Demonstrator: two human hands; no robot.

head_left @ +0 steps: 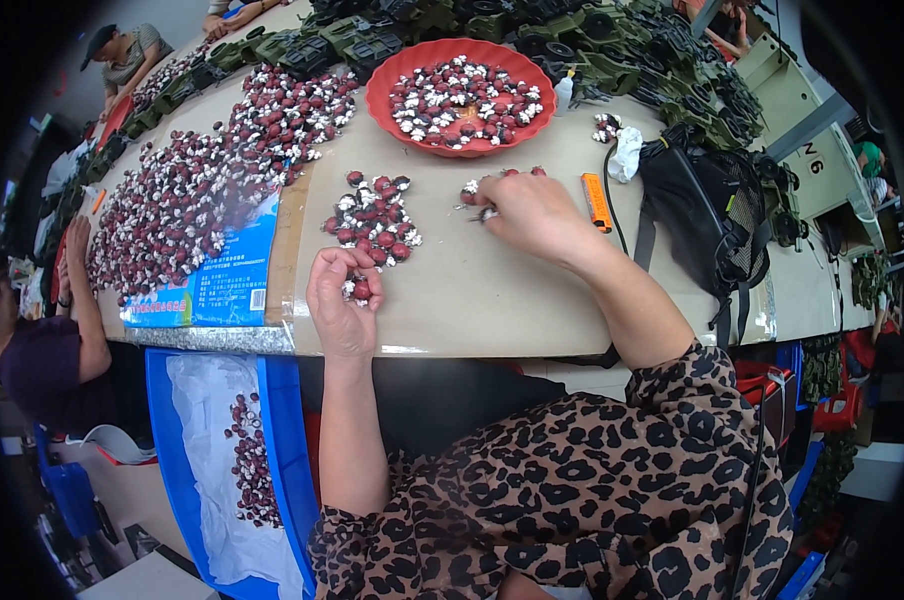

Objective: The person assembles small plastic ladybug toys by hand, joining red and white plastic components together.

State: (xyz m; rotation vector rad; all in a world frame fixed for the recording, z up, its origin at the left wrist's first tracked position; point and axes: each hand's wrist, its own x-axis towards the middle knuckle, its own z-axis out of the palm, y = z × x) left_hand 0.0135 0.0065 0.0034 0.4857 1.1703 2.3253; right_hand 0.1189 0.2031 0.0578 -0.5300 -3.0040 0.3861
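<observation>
My left hand is at the table's near edge, its fingers curled round a small dark-red, round piece with a white part. Just beyond it lies a small heap of similar red, white and black pieces. Further right, my right hand reaches down to the table with its fingers drawn together. A few more pieces lie at its fingertips; whatever is between those fingers is hidden. Beyond both hands stands a red scalloped bowl holding many of these pieces.
A large heap of pieces covers blue printed cardboard at left. Right of my hand are an orange box and a black backpack. Dark green toy vehicles line the back. A blue bin stands below the edge. Other people sit around.
</observation>
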